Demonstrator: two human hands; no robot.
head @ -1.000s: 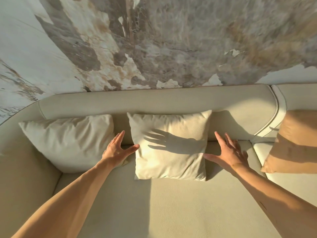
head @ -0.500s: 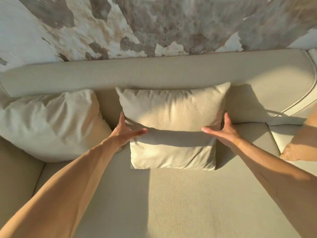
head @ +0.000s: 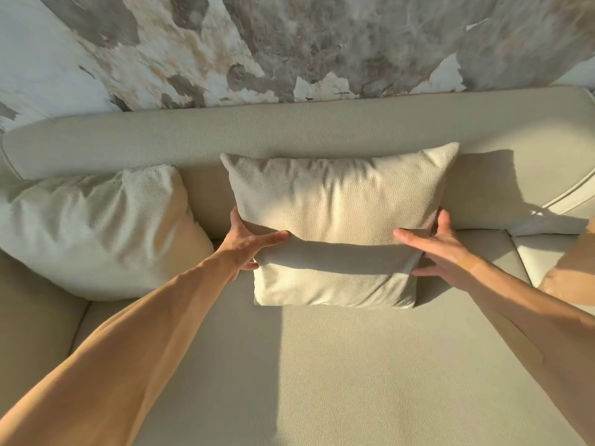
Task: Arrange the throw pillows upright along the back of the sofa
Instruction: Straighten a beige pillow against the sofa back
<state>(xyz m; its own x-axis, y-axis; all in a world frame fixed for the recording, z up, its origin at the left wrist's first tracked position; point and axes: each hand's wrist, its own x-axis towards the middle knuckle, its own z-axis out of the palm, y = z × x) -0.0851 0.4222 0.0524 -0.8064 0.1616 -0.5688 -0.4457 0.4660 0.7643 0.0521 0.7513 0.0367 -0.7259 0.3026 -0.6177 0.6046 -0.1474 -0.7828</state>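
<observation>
A cream throw pillow point(head: 338, 201) leans upright against the sofa back point(head: 289, 130) in the middle of the view. My left hand point(head: 248, 246) grips its left side, thumb across the front and fingers behind the edge. My right hand point(head: 438, 249) grips its right side the same way. The pillow is pinched in at the middle between both hands. A second cream pillow point(head: 93, 230) leans in the sofa's left corner. At the right edge only a sliver of a tan pillow point(head: 573, 272) shows.
The beige sofa seat point(head: 338, 365) spreads out below the pillow. A piped seam point(head: 566, 197) marks the adjoining sofa section at the right. Behind the sofa rises a mottled grey and white wall point(head: 289, 43).
Both hands moved from open beside the middle pillow to gripping its sides, squeezing it. The view has come closer and shifted left, so the tan pillow is nearly out of frame.
</observation>
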